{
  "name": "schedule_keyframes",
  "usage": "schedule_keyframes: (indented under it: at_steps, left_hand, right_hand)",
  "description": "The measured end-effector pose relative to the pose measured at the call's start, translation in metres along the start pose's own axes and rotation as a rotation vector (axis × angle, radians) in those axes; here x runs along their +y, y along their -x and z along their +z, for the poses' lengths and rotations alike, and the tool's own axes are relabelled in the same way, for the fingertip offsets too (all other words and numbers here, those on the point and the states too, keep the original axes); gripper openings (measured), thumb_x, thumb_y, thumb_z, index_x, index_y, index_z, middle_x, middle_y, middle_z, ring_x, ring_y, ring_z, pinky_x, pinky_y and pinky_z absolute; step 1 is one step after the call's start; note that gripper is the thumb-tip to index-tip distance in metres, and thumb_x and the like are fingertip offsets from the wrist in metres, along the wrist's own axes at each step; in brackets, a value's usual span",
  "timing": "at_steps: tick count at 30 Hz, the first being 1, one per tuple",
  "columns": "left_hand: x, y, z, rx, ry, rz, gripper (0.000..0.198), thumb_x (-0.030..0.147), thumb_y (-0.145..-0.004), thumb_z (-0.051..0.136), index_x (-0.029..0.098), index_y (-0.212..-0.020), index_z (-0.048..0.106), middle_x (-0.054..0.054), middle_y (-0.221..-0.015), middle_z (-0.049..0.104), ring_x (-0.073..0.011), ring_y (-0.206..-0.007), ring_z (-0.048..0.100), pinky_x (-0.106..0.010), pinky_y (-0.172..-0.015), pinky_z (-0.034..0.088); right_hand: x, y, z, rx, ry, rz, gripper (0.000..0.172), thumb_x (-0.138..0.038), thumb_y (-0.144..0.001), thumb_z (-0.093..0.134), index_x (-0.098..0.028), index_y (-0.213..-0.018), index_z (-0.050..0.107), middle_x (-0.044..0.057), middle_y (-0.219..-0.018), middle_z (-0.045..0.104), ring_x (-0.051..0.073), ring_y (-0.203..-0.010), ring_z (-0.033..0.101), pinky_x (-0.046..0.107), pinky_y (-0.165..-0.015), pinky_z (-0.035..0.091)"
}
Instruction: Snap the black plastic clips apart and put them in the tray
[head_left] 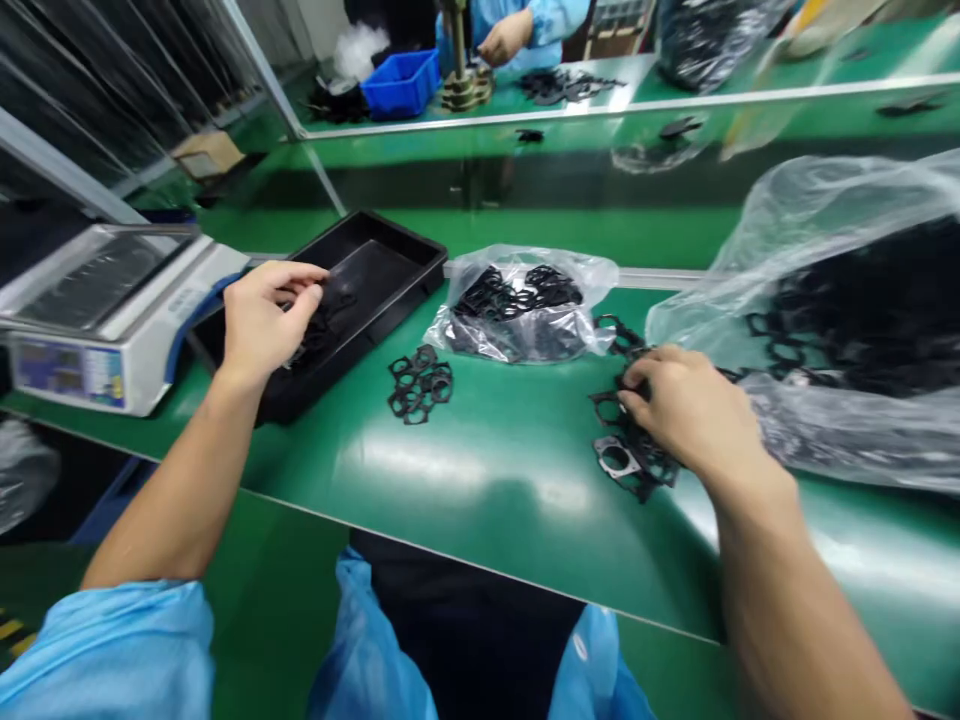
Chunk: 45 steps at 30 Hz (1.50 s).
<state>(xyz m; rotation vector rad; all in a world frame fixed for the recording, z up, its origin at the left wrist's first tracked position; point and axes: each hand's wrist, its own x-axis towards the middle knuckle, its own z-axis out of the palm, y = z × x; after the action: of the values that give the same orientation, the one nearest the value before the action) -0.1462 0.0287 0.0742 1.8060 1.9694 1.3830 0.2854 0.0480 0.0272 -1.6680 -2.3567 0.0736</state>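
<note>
My left hand [264,318] hovers over the near end of a black plastic tray [390,255], fingers pinched on a thin black part that hangs into the tray. My right hand [686,405] lies curled on a loose heap of black ring-shaped parts [626,455] on the green table, fingertips pressing into the heap. A small cluster of the same black parts [420,384] lies between my hands. Behind it sits a small clear bag [525,305] filled with more parts.
A large clear bag of black parts [847,320] fills the right side. A weighing scale [105,310] stands at the left edge. Across the far bench, another person's hand [504,38] works beside a blue bin [401,82] and a metal fixture [463,85].
</note>
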Motion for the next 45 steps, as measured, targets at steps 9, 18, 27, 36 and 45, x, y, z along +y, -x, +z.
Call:
schedule_keyframes:
  at_steps: [9,18,27,36,45]
  left_hand:
    - [0.001,0.022,-0.008,-0.165,-0.237,0.264,0.013,0.023,-0.086,0.067,0.019,-0.096,0.074,-0.001,-0.098,0.071,-0.0211,-0.1,0.063,-0.034,-0.101,0.045]
    - [0.023,0.069,0.075,-0.615,-0.178,0.482,0.023,0.025,-0.095,0.058,0.016,-0.111,0.07,-0.012,-0.103,0.072,-0.0239,-0.093,0.062,-0.039,-0.086,0.05]
    - [0.063,0.073,0.089,-0.364,0.107,0.462,0.013,0.021,-0.093,0.06,0.02,-0.095,0.073,0.0,-0.077,0.06,-0.012,-0.069,0.057,-0.024,-0.066,0.047]
    - [0.073,0.097,0.137,-0.284,0.41,0.483,0.004,0.015,-0.091,0.059,0.017,-0.093,0.062,-0.003,-0.087,0.065,-0.0149,-0.084,0.063,-0.027,-0.079,0.051]
    - [0.062,0.105,0.132,-0.235,0.358,0.566,0.021,0.01,-0.093,0.059,0.018,-0.112,0.064,-0.004,-0.094,0.07,-0.0128,-0.085,0.066,-0.024,-0.081,0.053]
  right_hand:
    - [-0.036,0.002,-0.013,0.066,-0.362,-0.253,0.016,-0.026,-0.085,0.066,-0.021,-0.071,0.064,0.01,-0.113,0.071,0.028,-0.1,0.069,0.039,-0.086,0.052]
    - [-0.077,0.013,0.02,-0.174,-0.454,-0.366,0.023,-0.024,-0.097,0.055,-0.017,-0.085,0.073,0.008,-0.088,0.072,0.019,-0.079,0.068,0.029,-0.074,0.05]
    - [-0.073,0.027,0.032,-0.122,-0.596,-0.309,0.011,-0.014,-0.088,0.069,-0.018,-0.078,0.071,0.006,-0.096,0.071,0.017,-0.088,0.068,0.026,-0.081,0.049]
    - [-0.072,0.028,0.032,-0.147,-0.909,-0.017,0.01,-0.014,-0.086,0.065,-0.021,-0.091,0.058,-0.006,-0.066,0.061,0.012,-0.059,0.056,0.023,-0.061,0.042]
    - [-0.078,0.03,0.032,-0.205,-1.232,0.221,0.016,-0.033,-0.084,0.071,-0.017,-0.084,0.075,0.002,-0.073,0.072,0.015,-0.065,0.065,0.027,-0.066,0.05]
